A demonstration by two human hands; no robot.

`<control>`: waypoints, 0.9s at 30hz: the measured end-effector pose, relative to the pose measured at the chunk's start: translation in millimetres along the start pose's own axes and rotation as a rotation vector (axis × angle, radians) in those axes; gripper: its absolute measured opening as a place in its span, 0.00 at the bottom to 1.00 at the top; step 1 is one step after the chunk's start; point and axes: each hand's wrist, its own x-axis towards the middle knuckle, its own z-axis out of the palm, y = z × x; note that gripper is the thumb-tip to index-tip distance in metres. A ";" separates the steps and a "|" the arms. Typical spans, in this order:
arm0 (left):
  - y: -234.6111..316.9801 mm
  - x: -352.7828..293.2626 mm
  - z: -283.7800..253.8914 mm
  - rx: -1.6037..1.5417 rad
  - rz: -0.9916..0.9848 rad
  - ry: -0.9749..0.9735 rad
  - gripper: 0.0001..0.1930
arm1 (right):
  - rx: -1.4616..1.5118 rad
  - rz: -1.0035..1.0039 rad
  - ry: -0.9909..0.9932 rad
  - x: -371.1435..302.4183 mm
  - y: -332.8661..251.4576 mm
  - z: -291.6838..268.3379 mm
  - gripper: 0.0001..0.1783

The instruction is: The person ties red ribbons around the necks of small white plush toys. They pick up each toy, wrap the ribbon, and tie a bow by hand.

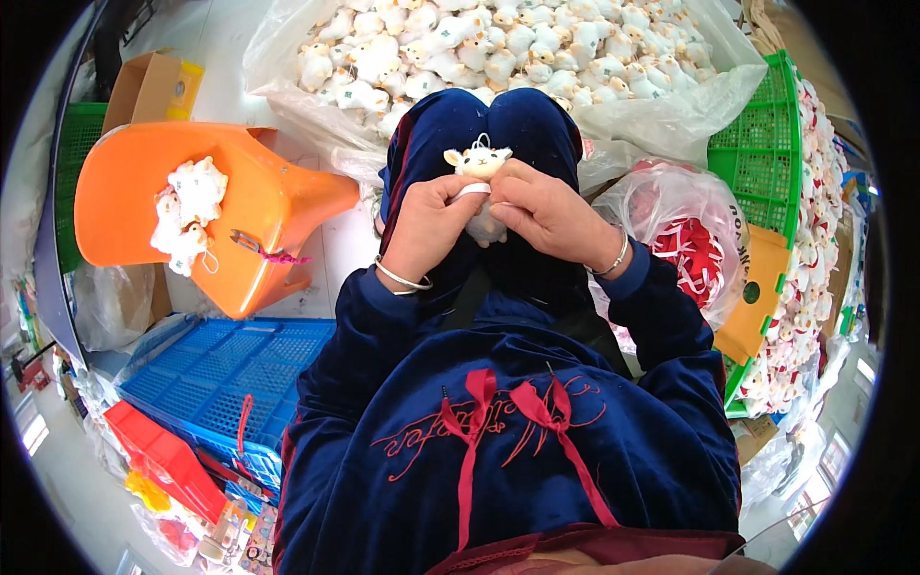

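Note:
A small cream-white plush sheep (482, 161) with a hanging loop on its head rests upright between my knees. A narrow white strip (471, 190) crosses the toy's neck. My left hand (433, 218) is closed, with thumb and fingertips gripping the strip at the neck's left side. Against the neck's right side, my right hand (551, 213) is closed in a pinch; its fingers hide what lies between them. The toy's greyish lower body shows below my fingers.
A clear plastic sheet (661, 120) holds many plush toys ahead. Plush toys (192, 206) and thread snips (246, 241) lie on an orange stool (115, 192) at left. A blue crate (225, 359) stands nearby. Right are a bag of red-and-white strips (692, 259) and a green basket (762, 158).

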 end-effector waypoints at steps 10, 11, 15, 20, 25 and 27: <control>-12.8 10.9 -3.1 0.131 0.281 -0.173 0.09 | 0.222 0.024 -0.210 28.3 -24.4 -13.0 0.07; -11.4 10.0 -1.3 0.085 0.236 -0.142 0.09 | 0.431 -0.020 -0.121 33.2 -36.2 -17.9 0.09; 1.6 3.9 9.6 -0.152 -0.007 -0.094 0.09 | 0.535 0.089 0.311 33.1 -18.3 -39.9 0.10; -4.6 3.7 10.3 -0.132 0.068 -0.089 0.11 | -0.061 0.075 0.006 13.8 -6.5 -26.0 0.12; 5.4 -2.8 14.5 -0.156 -0.020 -0.036 0.08 | 0.066 0.147 0.174 10.9 8.1 -3.6 0.07; 7.5 -4.7 13.7 -0.205 -0.034 -0.024 0.07 | 0.393 0.337 0.191 11.9 2.8 -6.9 0.05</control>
